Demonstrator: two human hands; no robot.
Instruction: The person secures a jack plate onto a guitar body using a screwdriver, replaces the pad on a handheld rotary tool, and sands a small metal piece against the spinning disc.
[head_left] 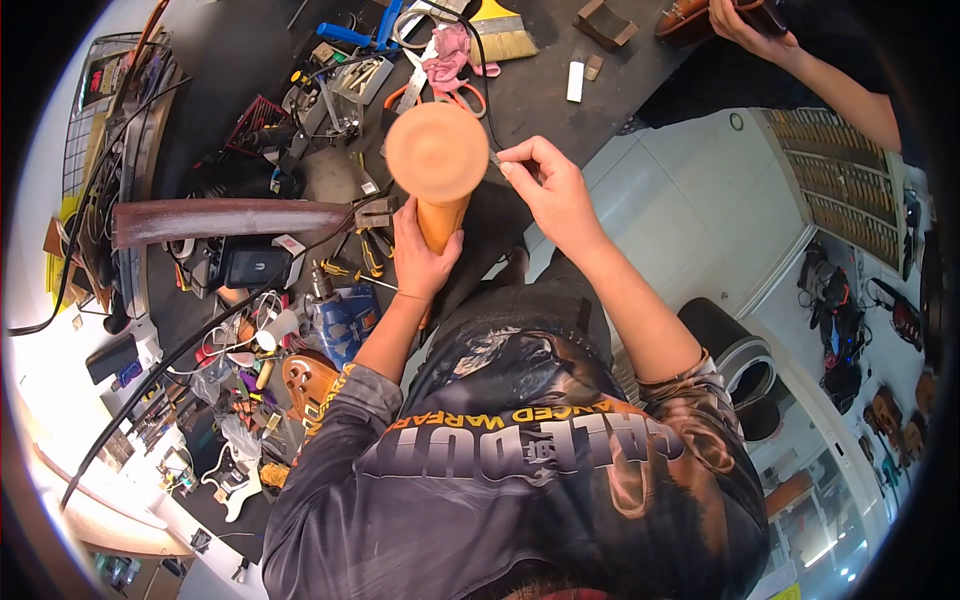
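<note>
My left hand [425,250] is wrapped round the handle of an orange round-headed handheld device [437,152]. Its broad, smooth disc faces up towards me. Just right of the disc, my right hand [552,190] pinches the end of a thin black cable [484,70], which runs down from the top of the view. The cable's tip is small and mostly covered by my fingers, close beside the device; whether they touch I cannot tell. Behind the disc lie orange-handled scissors [470,99] and a crumpled pink cloth [447,58] on the dark bench [540,95].
A brush [503,32] and a small brown open box [604,24] lie at the bench's far side. A brown curved strip [230,221] extends on the left, above cluttered tools and a blue drill [340,322]. Another person's hand [745,25] holds a glossy brown object, top right.
</note>
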